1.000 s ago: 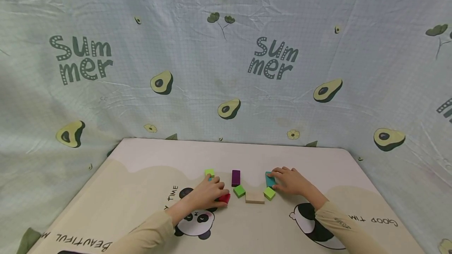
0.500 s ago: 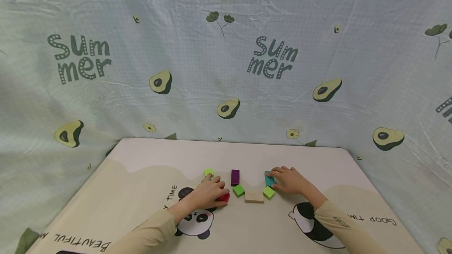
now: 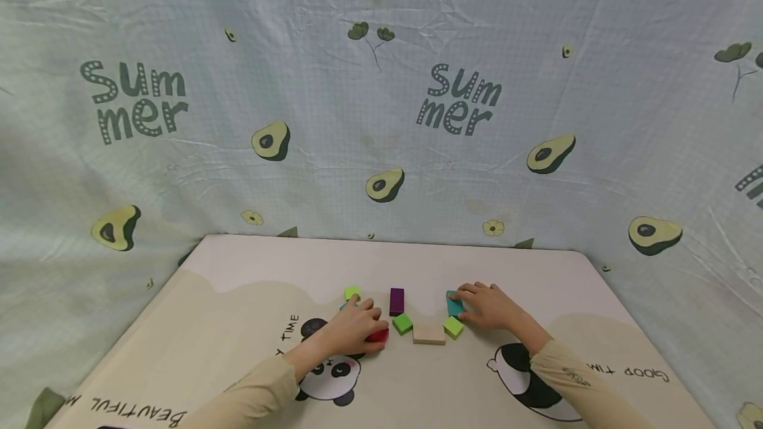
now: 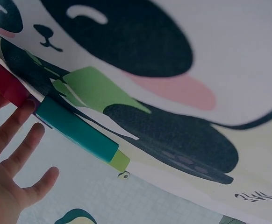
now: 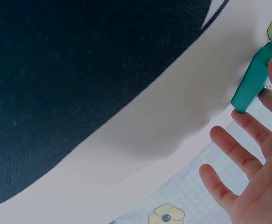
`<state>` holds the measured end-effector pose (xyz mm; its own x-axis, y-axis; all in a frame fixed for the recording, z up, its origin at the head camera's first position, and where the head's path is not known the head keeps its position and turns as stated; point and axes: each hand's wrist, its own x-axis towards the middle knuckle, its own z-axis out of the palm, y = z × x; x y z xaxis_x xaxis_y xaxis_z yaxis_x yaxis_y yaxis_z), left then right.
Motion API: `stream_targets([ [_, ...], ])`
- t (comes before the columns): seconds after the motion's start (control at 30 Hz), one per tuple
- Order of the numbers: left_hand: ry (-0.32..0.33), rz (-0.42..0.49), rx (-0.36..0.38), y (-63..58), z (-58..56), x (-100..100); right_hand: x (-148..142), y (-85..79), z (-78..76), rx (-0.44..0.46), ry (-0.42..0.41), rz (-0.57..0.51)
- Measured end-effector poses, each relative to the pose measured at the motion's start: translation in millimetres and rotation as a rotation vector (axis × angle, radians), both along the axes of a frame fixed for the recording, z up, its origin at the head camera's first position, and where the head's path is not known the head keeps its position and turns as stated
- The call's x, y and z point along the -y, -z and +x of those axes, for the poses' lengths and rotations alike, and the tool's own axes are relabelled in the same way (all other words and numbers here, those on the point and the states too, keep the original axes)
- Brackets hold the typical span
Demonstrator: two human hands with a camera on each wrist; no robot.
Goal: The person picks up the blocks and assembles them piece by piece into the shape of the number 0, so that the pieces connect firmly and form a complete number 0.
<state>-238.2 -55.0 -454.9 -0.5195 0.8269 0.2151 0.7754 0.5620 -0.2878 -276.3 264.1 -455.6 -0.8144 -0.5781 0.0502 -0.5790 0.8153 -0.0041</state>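
My left hand (image 3: pixel 353 326) pinches a red block (image 3: pixel 379 335), thumb on the near side and fingers over the far side. Beyond those fingers lie a teal block (image 4: pixel 77 128), mostly covered in the head view, and a lime block (image 3: pixel 352 292) at its end. With thumb and fingertips, my right hand (image 3: pixel 490 306) holds another teal block (image 5: pixel 254 80); its other fingers are spread apart. A lime block (image 3: pixel 453 328) sits at that teal block's near end. Between the hands are a purple block (image 3: pixel 397 302), a green block (image 3: pixel 402 324) and a plain wooden block (image 3: pixel 429 334).
The blocks lie on a pale table mat (image 3: pixel 250 323) printed with pandas and lettering. A hanging cloth (image 3: pixel 322 85) with avocado prints rises behind the table's far edge. A dark object's edge (image 3: pixel 110 427) shows at the bottom left.
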Motion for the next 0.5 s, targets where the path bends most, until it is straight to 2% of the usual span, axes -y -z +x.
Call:
stream_targets([
  [0.3, 0.012, 0.099, -0.001, -6.2, -4.2, 1, 0, -0.9, 1.4, 0.006, 0.006, 0.008],
  [0.5, -0.009, 0.113, -0.011, -10.7, -9.6, 3, 0, -1.5, 2.1, -0.003, -0.002, 0.005],
])
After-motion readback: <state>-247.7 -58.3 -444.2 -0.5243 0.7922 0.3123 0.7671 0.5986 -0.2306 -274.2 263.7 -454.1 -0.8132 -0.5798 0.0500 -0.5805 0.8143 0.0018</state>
